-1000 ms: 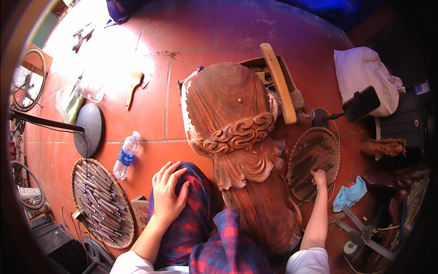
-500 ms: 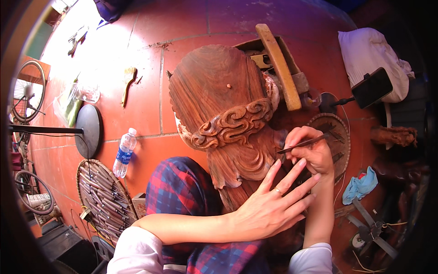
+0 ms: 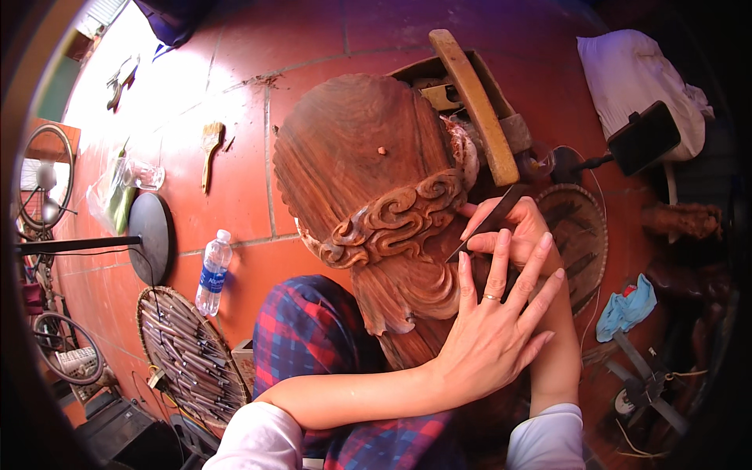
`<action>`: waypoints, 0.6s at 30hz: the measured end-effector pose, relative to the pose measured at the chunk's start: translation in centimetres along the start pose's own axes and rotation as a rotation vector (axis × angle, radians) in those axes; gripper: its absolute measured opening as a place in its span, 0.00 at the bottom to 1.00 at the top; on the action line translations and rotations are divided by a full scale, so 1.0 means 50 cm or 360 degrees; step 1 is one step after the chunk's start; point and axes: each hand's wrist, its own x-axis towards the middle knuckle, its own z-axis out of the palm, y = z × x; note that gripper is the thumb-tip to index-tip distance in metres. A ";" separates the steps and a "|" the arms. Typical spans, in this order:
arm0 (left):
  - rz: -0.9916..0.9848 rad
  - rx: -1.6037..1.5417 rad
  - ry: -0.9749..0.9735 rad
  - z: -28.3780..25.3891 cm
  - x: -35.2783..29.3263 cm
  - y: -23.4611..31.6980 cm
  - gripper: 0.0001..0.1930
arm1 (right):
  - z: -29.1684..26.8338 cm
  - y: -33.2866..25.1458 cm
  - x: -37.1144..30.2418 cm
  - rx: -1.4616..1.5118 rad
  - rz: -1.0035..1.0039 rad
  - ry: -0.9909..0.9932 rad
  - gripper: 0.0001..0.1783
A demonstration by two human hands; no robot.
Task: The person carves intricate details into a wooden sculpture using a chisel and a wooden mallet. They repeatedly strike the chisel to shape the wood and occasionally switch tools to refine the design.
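A large reddish-brown wood carving [image 3: 345, 141] stands before my knees, with a smooth domed top, a scrolled band and wavy strands below. My right hand [image 3: 513, 235] is closed round a thin, dark carving chisel [image 3: 493, 215], which slants down to the left. Its narrow tip is near the wavy strands just below the band. Crossing over my right forearm, my left hand [image 3: 497, 337] has its fingers spread and wears a ring. Its index fingertip lies close to the chisel's tip; whether they touch I cannot tell. A small chip [image 3: 382, 150] sits on the dome.
A round basket of many tools [image 3: 188, 356] and a water bottle [image 3: 213, 274] are at left, with a brush [image 3: 210, 153] farther off. Behind the carving is a wooden box with a long wooden bar [image 3: 474, 106]. Another basket [image 3: 601, 235], a blue cloth [image 3: 627, 307] and a phone [image 3: 644, 139] are at right.
My right hand has turned and moved slightly up and left, and the chisel slants more steeply. My left hand has shifted up and right, its fingers spread wider and pointing more upward.
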 end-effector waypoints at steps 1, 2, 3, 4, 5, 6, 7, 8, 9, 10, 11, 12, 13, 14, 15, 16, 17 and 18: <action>-0.0002 -0.0028 0.0020 0.001 0.000 0.000 0.33 | 0.001 -0.004 0.003 0.0002 0.0065 -0.0028 0.04; -0.0015 0.0003 0.0032 0.002 0.006 -0.005 0.33 | -0.001 -0.006 0.008 0.0004 0.0129 -0.0057 0.05; -0.0028 0.0035 0.0044 0.002 0.016 -0.011 0.34 | -0.002 -0.005 0.011 0.0008 0.0193 -0.0086 0.05; -0.0054 0.0089 0.0049 -0.001 0.031 -0.015 0.34 | 0.001 0.005 0.014 0.0241 0.0175 -0.0049 0.07; -0.0040 0.0028 0.0116 0.001 0.046 -0.025 0.34 | 0.009 0.029 0.025 0.0269 0.0128 0.0131 0.08; -0.0077 0.0038 0.0097 0.000 0.050 -0.026 0.33 | 0.012 0.034 0.021 0.0293 0.0189 0.0213 0.06; -0.0110 0.0045 0.0081 0.001 0.056 -0.027 0.33 | 0.017 0.029 0.018 0.0313 0.0250 0.0296 0.04; -0.0066 0.0038 0.0039 -0.003 0.048 -0.018 0.33 | 0.010 0.033 0.010 0.0154 0.0061 0.0186 0.04; -0.0022 0.0030 -0.0003 -0.005 0.032 -0.005 0.33 | -0.005 0.041 0.001 -0.0007 -0.0125 0.0074 0.04; 0.0038 -0.0003 0.0048 -0.006 0.017 0.003 0.34 | -0.009 0.050 -0.001 0.0028 -0.0074 0.0017 0.05; 0.0019 0.0005 0.0057 -0.002 0.023 -0.008 0.34 | -0.015 0.054 -0.001 0.0054 -0.0025 -0.0039 0.08; 0.0000 0.0012 0.0066 0.001 0.039 -0.026 0.35 | -0.012 0.057 -0.001 0.0140 0.0132 0.0089 0.08; -0.0035 0.0041 0.0082 -0.002 0.044 -0.045 0.35 | 0.020 0.068 -0.001 0.0465 0.0061 0.0201 0.07; -0.0043 0.0033 0.0081 -0.005 0.047 -0.040 0.36 | 0.040 0.063 -0.010 0.0771 -0.0040 0.0327 0.05; -0.0052 0.0027 0.0081 -0.008 0.047 -0.034 0.37 | 0.064 0.060 -0.020 0.1059 -0.0160 0.0437 0.05; -0.0053 0.0011 0.0074 -0.005 0.045 -0.024 0.38 | 0.038 0.119 -0.012 0.0944 -0.0164 0.0305 0.05; -0.0069 -0.0002 0.0064 -0.003 0.041 -0.017 0.38 | 0.019 0.100 -0.010 0.0692 -0.0194 0.0179 0.05; -0.0002 -0.0060 0.0032 -0.005 0.024 -0.005 0.40 | -0.001 0.078 -0.008 0.0428 -0.0247 0.0066 0.04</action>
